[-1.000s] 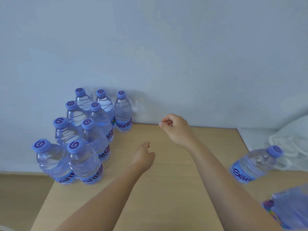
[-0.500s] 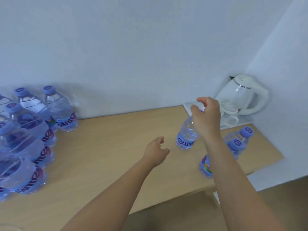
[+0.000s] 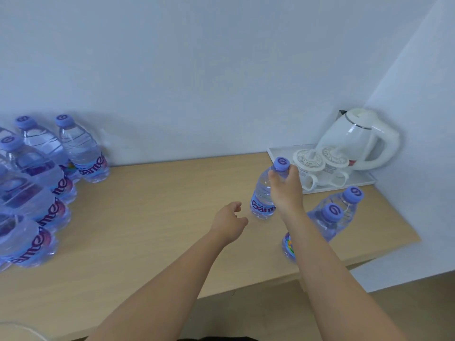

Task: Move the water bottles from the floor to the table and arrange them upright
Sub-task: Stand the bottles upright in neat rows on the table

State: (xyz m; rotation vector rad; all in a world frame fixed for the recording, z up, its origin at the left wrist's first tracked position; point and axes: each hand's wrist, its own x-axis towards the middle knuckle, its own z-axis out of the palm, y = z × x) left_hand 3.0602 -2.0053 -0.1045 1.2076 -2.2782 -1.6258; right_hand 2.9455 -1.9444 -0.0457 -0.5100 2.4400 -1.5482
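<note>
While loosely curled, left hand [image 3: 227, 223] empty.

Head camera looks forward and down, close over the table [image 3: 152, 217].

Bottle cluster [image 3: 49, 183] on table [image 3: 152, 217] left; kettle [image 3: 354, 141], tray [image 3: 278, 151] back right.

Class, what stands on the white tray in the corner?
On the white tray stand a white electric kettle and two upturned mugs. The right hand covers its near-left corner.
</note>
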